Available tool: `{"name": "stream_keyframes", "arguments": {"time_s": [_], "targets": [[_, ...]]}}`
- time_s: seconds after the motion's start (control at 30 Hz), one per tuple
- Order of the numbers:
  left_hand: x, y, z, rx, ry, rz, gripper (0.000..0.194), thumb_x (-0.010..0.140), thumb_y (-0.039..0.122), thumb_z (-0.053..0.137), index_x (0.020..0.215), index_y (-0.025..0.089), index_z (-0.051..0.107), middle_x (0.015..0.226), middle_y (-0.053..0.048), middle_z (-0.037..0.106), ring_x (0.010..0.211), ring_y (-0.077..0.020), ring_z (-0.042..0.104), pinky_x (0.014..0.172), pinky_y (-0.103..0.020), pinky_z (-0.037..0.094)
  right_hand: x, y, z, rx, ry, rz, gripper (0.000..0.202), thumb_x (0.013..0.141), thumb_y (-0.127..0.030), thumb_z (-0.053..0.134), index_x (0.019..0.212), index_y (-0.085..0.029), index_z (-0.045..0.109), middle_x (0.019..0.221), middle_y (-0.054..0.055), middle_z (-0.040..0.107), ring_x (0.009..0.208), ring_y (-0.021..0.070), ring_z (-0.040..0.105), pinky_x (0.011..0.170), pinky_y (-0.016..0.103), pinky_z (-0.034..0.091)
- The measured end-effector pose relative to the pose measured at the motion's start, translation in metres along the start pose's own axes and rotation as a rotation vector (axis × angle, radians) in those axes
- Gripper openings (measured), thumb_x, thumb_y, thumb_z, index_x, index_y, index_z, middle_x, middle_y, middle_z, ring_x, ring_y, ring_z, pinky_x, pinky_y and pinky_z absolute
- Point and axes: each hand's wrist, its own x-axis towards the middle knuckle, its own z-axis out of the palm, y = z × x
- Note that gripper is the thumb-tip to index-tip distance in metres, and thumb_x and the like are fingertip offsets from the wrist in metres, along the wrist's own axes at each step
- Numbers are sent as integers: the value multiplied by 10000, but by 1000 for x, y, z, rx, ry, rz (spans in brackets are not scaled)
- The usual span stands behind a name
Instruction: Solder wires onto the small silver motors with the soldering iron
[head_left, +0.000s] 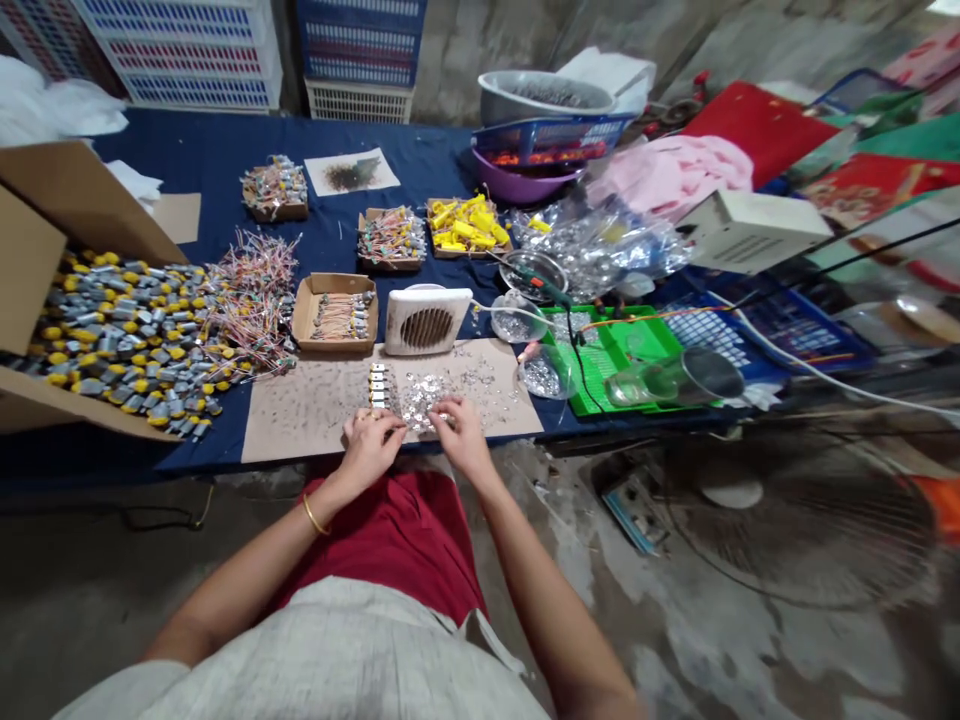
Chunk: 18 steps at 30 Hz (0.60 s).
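A flat cardboard sheet [300, 405] lies along the table's front edge. My left hand [373, 440] is at its front, fingers bent together just below a short column of small motors [378, 385] with yellow ends. My right hand [459, 430] is beside a pile of small shiny metal pieces [421, 395], thumb and fingertips pinched together over its right edge. Anything between the fingertips of either hand is too small to make out. Behind the pile stands a white device with a round brown grille [426, 325].
An open carton [142, 205] spills many motors at left, beside a heap of wired parts [255, 285]. Small boxes stand behind, one with yellow parts [469, 222]. Right are bowls, a green tray [600, 375] and cables. A fan [802, 510] stands at lower right.
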Motion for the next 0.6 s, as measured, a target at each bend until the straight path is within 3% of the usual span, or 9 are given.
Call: {"name": "stream_keyframes", "arguments": {"time_s": [0.03,0.07,0.17,0.27,0.4,0.6], "targets": [[4,-2,1,40,22,4,183,909,320,572,933,241,735,1069,-63,687,1070,-257,499,931,-440,293,14,4,-7,-221,-133,-69,188,894,-285,548,867,-198,713,1044,104,607,1035,258,516,939,421,368],[8,-4,3,80,44,8,176,906,311,576,931,237,734,1083,-70,681,1087,-263,490,944,-450,279,28,7,-12,-294,-203,-106,173,881,-255,568,833,-191,722,1035,110,605,1012,263,505,924,424,358],[25,-5,8,187,60,28,162,897,280,577,898,225,729,1108,-90,664,1124,-282,464,969,-469,251,60,12,-16,-407,-386,-210,138,830,-205,635,740,-195,738,962,107,611,944,259,480,837,384,356],[39,1,15,252,10,34,150,885,262,581,876,206,720,1087,-105,658,1133,-299,453,962,-476,250,70,12,-11,-481,-513,-296,137,823,-180,643,750,-205,756,942,107,615,923,256,462,774,356,340],[45,9,26,292,-9,44,127,867,256,603,876,191,712,1075,-112,646,1156,-310,447,974,-485,242,68,8,-6,-558,-566,-367,158,854,-187,621,794,-196,767,994,134,623,949,276,441,751,365,322],[45,9,29,334,-13,54,150,879,244,586,857,190,725,1068,-110,645,1147,-303,453,969,-490,240,58,8,-4,-596,-510,-429,230,886,-160,556,801,-184,768,1050,167,628,1013,313,396,780,412,314]]}}
